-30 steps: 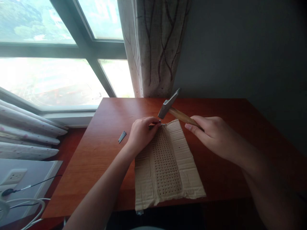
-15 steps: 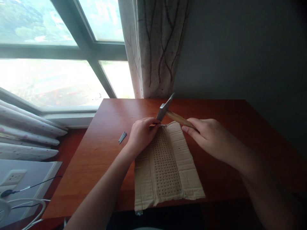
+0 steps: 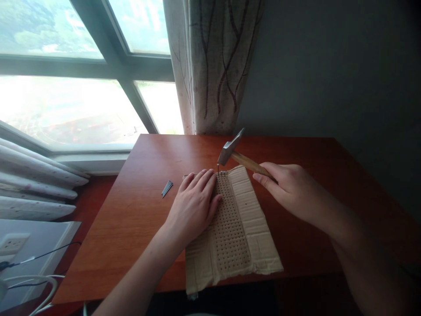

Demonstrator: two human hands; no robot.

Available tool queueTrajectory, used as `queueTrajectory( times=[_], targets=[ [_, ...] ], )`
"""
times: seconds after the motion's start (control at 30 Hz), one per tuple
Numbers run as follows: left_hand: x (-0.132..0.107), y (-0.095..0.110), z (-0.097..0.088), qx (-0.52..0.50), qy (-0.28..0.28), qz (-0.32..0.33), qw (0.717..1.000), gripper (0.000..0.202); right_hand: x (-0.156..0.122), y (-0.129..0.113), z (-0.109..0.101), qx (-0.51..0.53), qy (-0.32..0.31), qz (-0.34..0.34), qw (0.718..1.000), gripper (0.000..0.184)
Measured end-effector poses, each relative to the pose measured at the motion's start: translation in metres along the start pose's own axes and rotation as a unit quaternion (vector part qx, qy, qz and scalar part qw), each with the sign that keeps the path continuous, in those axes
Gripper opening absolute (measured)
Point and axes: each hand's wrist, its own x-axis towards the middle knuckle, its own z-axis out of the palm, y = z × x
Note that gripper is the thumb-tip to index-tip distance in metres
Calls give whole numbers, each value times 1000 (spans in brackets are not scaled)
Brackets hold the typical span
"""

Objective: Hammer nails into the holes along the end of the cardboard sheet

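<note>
A sheet of cardboard (image 3: 259,228) lies on the table, its middle strip dotted with rows of small holes. Flat on its far left part rests my left hand (image 3: 195,199), fingers stretched out and holding nothing. Just beyond those fingertips a nail (image 3: 218,169) stands upright at the far end of the strip. My right hand (image 3: 284,180) is wrapped round the wooden handle of a hammer (image 3: 227,152). The hammer's metal head hangs just above the nail; whether they touch I cannot tell.
A small bundle of nails (image 3: 167,188) lies on the reddish wooden table (image 3: 131,228), left of my left hand. Behind the table hangs a curtain (image 3: 217,66) beside a window (image 3: 82,109). At the lower left are a wall socket (image 3: 13,243) and white cables (image 3: 49,285).
My left hand has let go of the nail and opened flat onto the cardboard, nearer to me. The nail now stands by itself. The hammer has shifted slightly right.
</note>
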Motion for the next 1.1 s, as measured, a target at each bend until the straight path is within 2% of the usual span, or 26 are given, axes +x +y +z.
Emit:
queueTrajectory(
  times=[0.4, 0.67, 0.9, 1.0, 1.1],
  targets=[
    [-2, 0, 4, 16, 7, -4, 1000, 53, 8, -11, -12, -11, 10, -18, 1000, 31],
    [0, 2, 3, 20, 0, -8, 1000, 52, 8, -7, -6, -55, -48, 1, 997, 33],
    [-1, 1, 4, 28, -2, -9, 1000, 52, 8, -15, -16, -58, -37, 10, 998, 33],
    [-1, 1, 3, 31, 0, -9, 999, 52, 10, -17, -14, -56, -26, 3, 998, 33],
    [0, 2, 2, 31, 2, -9, 999, 51, 11, -15, -9, -83, -48, 5, 995, 33]
  ],
)
